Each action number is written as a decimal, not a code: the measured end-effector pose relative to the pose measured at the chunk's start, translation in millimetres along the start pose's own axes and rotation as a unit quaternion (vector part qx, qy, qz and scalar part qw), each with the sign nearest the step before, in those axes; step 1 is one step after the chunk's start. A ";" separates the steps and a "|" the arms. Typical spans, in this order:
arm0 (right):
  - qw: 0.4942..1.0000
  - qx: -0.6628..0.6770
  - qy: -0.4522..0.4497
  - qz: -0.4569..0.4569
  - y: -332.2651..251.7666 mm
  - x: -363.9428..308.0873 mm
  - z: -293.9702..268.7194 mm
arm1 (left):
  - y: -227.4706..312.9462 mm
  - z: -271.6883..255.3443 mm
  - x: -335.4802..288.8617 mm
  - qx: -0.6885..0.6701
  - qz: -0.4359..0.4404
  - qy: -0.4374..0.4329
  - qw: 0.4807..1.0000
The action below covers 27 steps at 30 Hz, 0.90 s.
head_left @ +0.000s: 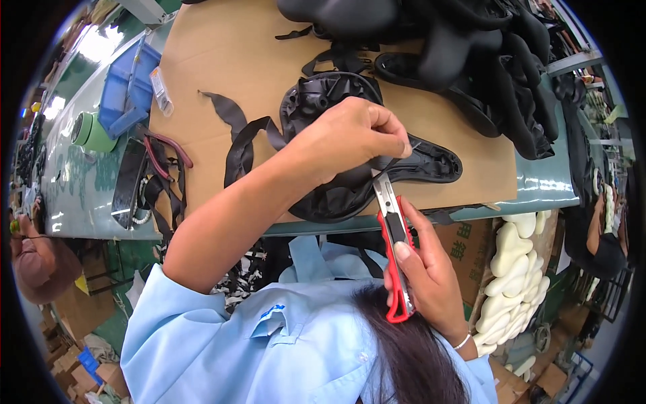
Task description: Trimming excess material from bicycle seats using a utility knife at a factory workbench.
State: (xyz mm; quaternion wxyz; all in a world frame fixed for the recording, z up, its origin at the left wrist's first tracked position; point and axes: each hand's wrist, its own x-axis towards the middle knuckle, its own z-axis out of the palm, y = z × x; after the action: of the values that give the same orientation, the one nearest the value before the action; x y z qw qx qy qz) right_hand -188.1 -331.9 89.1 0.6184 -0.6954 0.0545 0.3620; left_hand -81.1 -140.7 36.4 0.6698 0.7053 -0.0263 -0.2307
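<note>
An upturned black bicycle saddle lies on a brown cardboard sheet, its narrow nose pointing right. My left hand rests over it and pinches a thin edge of black cover material near the nose. My right hand grips a red utility knife, blade up, its tip touching the pinched material at the saddle's near edge. Black trimmed strips lie left of the saddle.
A heap of black saddles fills the back right. Red-handled pliers, a blue bin and a green tape roll sit left. White foam pads stand in a carton lower right. Other people are at both edges.
</note>
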 end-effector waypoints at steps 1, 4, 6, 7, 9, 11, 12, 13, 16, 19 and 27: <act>0.998 -0.050 -0.024 -0.012 -2.5 -1.9 -1.3 | 0.1 -2.7 -1.8 -0.085 0.022 0.000 0.996; 0.995 -0.031 -0.099 0.001 -3.4 -10.9 -12.0 | 3.3 -8.0 -10.6 -0.227 0.124 0.021 0.966; 0.997 0.049 -0.043 -0.032 1.2 -12.2 -15.9 | 14.7 -19.4 -12.5 -0.150 0.232 0.083 0.957; 0.995 0.071 0.000 -0.073 19.0 -12.0 -24.8 | 20.3 -28.4 -12.5 0.032 0.234 0.173 0.956; 0.985 0.087 0.080 -0.125 34.0 5.5 -18.1 | 10.3 -42.5 0.1 0.250 0.363 0.285 0.851; 0.986 0.094 0.071 -0.121 28.7 30.1 9.1 | -19.9 -44.7 -9.2 0.251 0.313 0.279 0.872; 0.981 0.089 0.087 -0.151 31.0 41.7 18.7 | -29.9 -46.0 -14.4 0.239 0.268 0.265 0.895; 0.980 0.092 0.090 -0.151 29.6 49.5 14.0 | -28.5 -42.3 -28.3 0.208 0.220 0.325 0.896; 0.941 -0.121 0.126 -0.291 10.4 64.6 8.7 | -30.7 -18.1 -95.6 0.021 0.116 0.508 0.853; 0.935 -0.147 0.083 -0.313 -26.5 107.4 -1.6 | -50.1 11.2 -126.2 0.067 0.113 0.607 0.784; 0.955 -0.154 0.062 -0.247 -41.2 89.3 -27.4 | -11.5 50.6 -79.2 0.379 0.115 0.318 0.861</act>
State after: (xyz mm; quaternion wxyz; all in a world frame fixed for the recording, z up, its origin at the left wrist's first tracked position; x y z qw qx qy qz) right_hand -89.2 -313.9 71.2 0.5693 -0.7951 -0.1369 0.1584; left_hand -173.2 -159.3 48.5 0.3445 0.9317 0.0217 0.1129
